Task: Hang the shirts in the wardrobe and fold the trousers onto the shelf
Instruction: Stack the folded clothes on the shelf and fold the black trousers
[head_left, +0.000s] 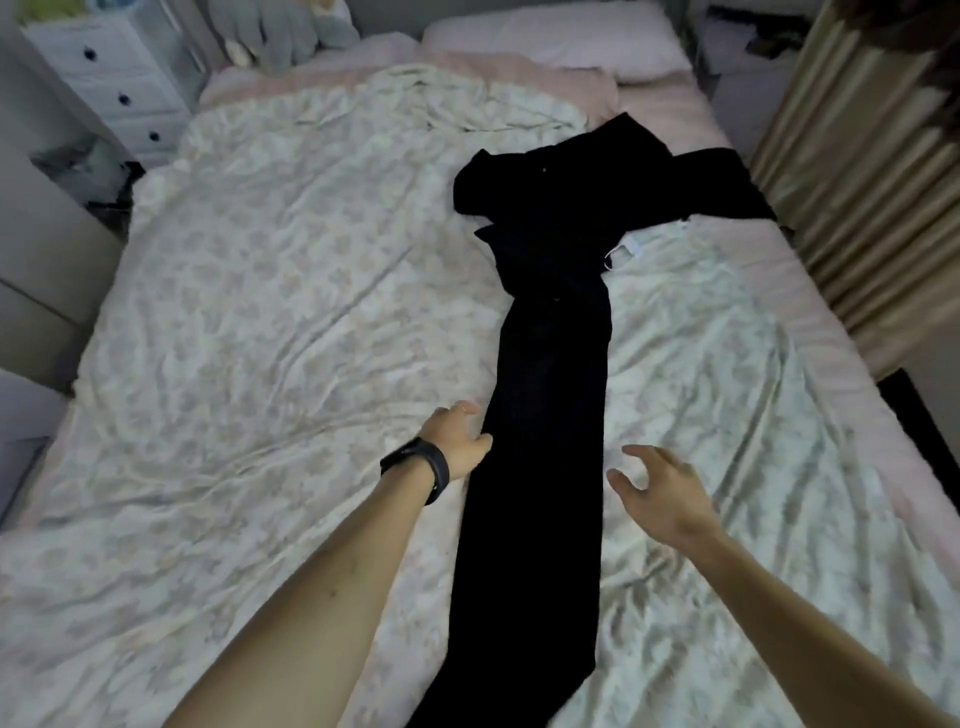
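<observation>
One pair of black trousers (545, 415) lies on one bed (779, 275), which carries one floral duvet (285, 286) and one pink pillow (556, 36); at the trousers' far end there is more black cloth (727, 182) (whether that is one further garment or several cannot be told). Two hands show, one left hand (457, 439) and one right hand (660, 488), with a single black wristband (421, 467), worn on the left wrist. At the room's edges stand one white chest of drawers (104, 67) showing three dark knobs (123, 98), and one beige curtain (857, 182).
</observation>
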